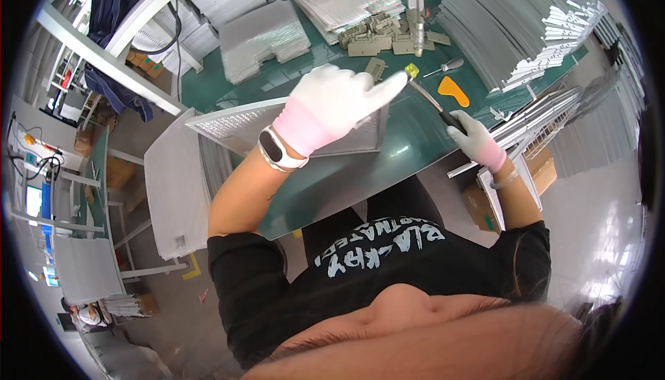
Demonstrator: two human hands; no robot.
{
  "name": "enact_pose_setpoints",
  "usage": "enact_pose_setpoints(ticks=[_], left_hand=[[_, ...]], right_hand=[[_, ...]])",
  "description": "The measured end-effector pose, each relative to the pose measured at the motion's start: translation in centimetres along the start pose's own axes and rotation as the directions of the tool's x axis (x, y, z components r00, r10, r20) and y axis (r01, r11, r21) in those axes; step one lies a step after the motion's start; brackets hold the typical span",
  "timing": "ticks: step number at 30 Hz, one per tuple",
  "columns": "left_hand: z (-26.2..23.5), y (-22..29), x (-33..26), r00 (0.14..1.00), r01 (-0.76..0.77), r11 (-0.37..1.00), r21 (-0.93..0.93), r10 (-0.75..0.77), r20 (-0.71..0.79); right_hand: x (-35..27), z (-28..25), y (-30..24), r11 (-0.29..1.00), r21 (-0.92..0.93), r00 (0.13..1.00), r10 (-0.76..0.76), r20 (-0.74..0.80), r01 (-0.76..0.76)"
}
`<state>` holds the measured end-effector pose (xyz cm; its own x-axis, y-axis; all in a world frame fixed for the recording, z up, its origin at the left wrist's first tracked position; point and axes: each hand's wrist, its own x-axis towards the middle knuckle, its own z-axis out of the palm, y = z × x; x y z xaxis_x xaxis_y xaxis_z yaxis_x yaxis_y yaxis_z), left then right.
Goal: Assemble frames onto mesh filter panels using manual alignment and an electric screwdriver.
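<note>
My left hand (339, 103), in a white glove with a pink cuff, is over a framed silver mesh panel (242, 122) tilted on the green table. One finger stretches right and the others are curled; what they hold, if anything, is hidden. A small yellow-green piece (411, 70) sits at that fingertip, close to the metal tip of a tool. My right hand (476, 141), also gloved, is closed round the black handle of this long-shafted tool (427, 95). Right of the tool lie an orange, flat-shaped piece (454, 92) and a screwdriver (445, 67).
Beige plastic parts (374, 37) lie in a heap behind my hands. Stacked white panels (267, 39) stand at the table's back left, with a large grey stack (506, 20) at the right. A metal post (414, 13) rises behind. Cardboard boxes (480, 207) stand below right.
</note>
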<state>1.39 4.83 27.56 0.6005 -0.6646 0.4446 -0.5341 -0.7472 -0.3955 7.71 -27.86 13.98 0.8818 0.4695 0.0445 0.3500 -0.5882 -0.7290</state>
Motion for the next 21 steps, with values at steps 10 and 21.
enact_pose_setpoints(ticks=[10, 21], left_hand=[[2.0, 1.2, -0.8, 0.939, 0.267, 0.962, -0.058, -0.273, -0.207], [2.0, 1.7, -1.3, 0.933, 0.269, 0.962, -0.046, -0.272, -0.237]], right_hand=[[-4.1, -12.1, -11.7, 0.848, 0.164, 0.841, -0.438, -0.318, 0.504], [-4.1, -10.7, -13.2, 0.758, -0.367, 0.773, -0.619, -0.14, 0.54]])
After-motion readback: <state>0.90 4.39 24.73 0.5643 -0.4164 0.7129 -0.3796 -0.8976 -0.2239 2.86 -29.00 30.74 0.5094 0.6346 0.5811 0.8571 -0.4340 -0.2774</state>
